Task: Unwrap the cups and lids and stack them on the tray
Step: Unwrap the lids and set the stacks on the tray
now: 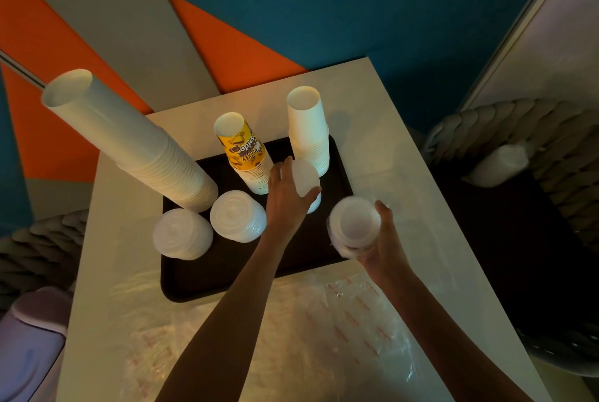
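Observation:
A black tray (207, 275) on the white table carries a tall white cup stack (129, 139), a yellow printed cup stack (243, 152), a shorter white cup stack (308, 129) and two stacks of clear lids (181, 233) (236, 215). My left hand (285, 197) grips a small stack of lids (306, 179) standing on the tray's right side, fingers curled round it. My right hand (385, 246) holds another stack of lids (355, 226) above the tray's right edge.
Crumpled clear plastic wrapping (324, 330) with red print lies on the table's (372, 116) near half. Woven grey chairs stand at the right (518, 129) and left (35, 246). A white wrapped bundle (499, 165) lies on the right chair. A pale lilac object (29, 337) sits lower left.

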Action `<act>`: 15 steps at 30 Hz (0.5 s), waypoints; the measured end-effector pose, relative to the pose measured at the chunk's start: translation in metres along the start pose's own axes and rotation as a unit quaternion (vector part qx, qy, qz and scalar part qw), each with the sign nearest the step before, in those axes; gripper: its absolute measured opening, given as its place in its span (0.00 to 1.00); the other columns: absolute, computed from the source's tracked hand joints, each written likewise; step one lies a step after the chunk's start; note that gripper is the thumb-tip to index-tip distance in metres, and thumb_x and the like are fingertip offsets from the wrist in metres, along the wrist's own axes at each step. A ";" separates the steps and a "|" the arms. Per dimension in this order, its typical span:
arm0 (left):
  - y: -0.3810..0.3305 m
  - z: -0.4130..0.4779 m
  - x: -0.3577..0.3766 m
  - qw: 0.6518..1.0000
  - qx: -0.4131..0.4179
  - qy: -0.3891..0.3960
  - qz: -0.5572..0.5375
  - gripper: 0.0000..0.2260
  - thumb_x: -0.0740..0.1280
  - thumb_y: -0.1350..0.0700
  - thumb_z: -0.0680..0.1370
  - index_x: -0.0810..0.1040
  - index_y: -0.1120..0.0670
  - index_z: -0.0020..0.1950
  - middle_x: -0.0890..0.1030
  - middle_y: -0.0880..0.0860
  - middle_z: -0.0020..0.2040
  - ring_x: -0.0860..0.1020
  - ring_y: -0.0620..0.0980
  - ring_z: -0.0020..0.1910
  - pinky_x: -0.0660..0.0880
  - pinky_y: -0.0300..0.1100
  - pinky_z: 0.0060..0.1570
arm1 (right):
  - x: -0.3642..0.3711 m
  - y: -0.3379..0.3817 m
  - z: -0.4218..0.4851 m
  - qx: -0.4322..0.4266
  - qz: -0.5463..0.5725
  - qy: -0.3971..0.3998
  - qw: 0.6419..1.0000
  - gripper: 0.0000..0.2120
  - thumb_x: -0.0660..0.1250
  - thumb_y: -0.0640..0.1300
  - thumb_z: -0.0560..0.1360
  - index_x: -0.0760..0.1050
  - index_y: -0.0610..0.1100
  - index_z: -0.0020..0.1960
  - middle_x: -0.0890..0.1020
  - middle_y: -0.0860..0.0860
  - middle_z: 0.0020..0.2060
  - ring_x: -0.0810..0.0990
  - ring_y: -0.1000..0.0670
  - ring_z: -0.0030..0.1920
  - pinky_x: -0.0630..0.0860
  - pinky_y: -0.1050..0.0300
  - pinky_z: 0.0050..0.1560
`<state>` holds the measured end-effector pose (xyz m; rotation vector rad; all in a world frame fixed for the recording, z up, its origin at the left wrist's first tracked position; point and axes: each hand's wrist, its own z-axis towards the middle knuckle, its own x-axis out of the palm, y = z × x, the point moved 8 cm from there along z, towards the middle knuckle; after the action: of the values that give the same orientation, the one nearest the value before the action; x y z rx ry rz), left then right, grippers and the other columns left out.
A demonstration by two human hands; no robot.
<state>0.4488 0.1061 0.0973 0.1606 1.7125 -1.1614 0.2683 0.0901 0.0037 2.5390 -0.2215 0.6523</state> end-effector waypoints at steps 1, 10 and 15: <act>0.000 0.001 0.000 1.000 -0.001 0.002 -0.002 0.37 0.73 0.50 0.72 0.59 0.58 0.75 0.64 0.57 0.72 0.64 0.54 0.70 0.68 0.46 0.65 | -0.003 0.000 0.001 0.000 -0.002 -0.003 1.000 0.54 0.78 0.67 0.46 0.67 0.52 0.68 0.73 0.41 0.64 0.75 0.38 0.62 0.77 0.37 0.53; 0.002 0.009 0.005 0.998 -0.022 0.055 0.037 0.40 0.72 0.49 0.73 0.52 0.58 0.77 0.59 0.56 0.75 0.60 0.54 0.73 0.64 0.46 0.67 | 0.000 0.011 -0.001 -0.075 -0.058 0.021 0.995 0.09 0.59 0.56 0.79 0.73 0.52 0.52 0.77 0.48 0.53 0.78 0.49 0.50 0.75 0.47 0.55; 0.001 0.008 0.009 0.997 -0.023 0.062 0.026 0.40 0.73 0.50 0.72 0.54 0.58 0.76 0.61 0.56 0.73 0.62 0.55 0.71 0.66 0.48 0.65 | 0.001 0.003 -0.004 -0.034 -0.052 0.011 0.998 0.32 0.73 0.64 0.63 0.72 0.49 0.61 0.77 0.44 0.59 0.78 0.42 0.58 0.76 0.39 0.56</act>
<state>0.4503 0.0975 0.0896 0.2522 1.8310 -1.0918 0.2661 0.0895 0.0086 2.4593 -0.1022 0.6216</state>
